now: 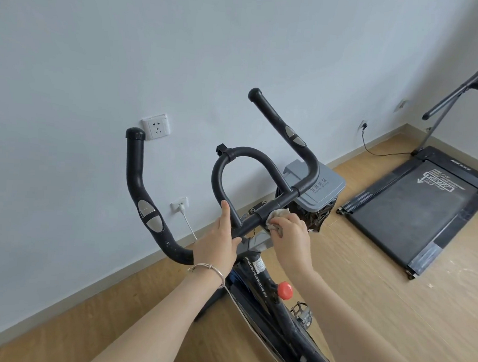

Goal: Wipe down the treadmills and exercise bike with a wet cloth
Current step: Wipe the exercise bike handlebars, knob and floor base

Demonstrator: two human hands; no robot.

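Head: cloth [280, 214] in right hand [291, 234], on handlebar [305, 188]

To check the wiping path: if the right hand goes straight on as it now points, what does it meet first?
Likely the handlebar crossbar; the cloth in the right hand seems to touch it.

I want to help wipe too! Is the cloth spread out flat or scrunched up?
Scrunched: the right hand bunches the cloth against the handlebar.

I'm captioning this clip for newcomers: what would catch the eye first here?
The exercise bike's black handlebars fill the centre: the left hand grips them while the right hand presses a pale cloth against the bar. A black treadmill lies on the wooden floor at right.
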